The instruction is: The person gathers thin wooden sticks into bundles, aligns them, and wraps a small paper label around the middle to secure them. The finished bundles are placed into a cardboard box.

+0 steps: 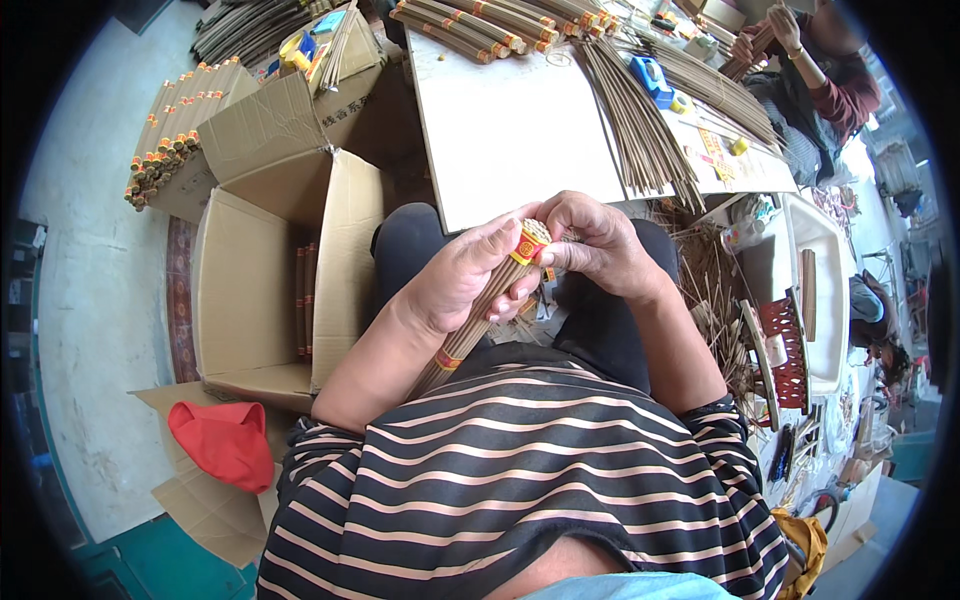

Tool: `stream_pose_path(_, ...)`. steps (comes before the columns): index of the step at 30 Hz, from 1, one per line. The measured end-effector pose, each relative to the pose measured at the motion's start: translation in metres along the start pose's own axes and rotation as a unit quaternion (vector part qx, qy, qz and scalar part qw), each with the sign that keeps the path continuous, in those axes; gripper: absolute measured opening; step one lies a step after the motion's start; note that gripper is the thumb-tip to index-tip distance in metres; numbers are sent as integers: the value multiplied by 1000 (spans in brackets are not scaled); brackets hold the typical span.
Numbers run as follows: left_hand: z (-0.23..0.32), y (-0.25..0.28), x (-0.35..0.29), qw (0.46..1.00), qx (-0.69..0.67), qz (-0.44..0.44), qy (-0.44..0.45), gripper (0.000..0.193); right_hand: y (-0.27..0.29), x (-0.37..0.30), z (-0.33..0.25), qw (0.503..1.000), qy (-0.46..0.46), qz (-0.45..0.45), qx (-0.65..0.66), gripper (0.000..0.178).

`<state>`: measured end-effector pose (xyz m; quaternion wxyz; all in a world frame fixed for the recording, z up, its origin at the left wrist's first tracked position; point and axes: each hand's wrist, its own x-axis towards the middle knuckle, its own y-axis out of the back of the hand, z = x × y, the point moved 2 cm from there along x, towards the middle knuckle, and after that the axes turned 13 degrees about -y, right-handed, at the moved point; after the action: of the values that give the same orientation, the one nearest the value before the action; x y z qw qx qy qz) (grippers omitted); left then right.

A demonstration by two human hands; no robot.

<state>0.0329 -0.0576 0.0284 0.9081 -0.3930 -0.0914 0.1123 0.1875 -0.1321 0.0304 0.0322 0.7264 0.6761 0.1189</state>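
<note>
A bundle of brown incense sticks [489, 303] slants across my lap, its pale-tipped end up and pointing away from me. My left hand [452, 280] is closed around it just below that end. Around the top runs a red and yellow paper band [527, 246], and a second such band circles the bundle lower down, near my shirt. My right hand [600, 246] is closed in a pinch at the right side of the top band, thumb and finger against the paper. The lower end of the bundle is hidden by my left forearm and shirt.
An open cardboard box [250, 290] with banded bundles inside stands at my left. Ahead is a white table [510, 130] carrying loose sticks [640, 125], finished bundles [470, 30] and a blue tape dispenser [652, 82]. A red cloth [222, 443] lies lower left. Another person [810, 90] sits far right.
</note>
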Motion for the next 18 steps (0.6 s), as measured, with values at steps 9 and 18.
stream_pose_path(9,-1,3,0,993,-102,-26,47,51,-6,-1,4,995,19,-33,96,17)
stream_pose_path(18,10,-4,-4,995,-83,-26,57,51,-14,-2,-2,982,-15,-11,190,10)
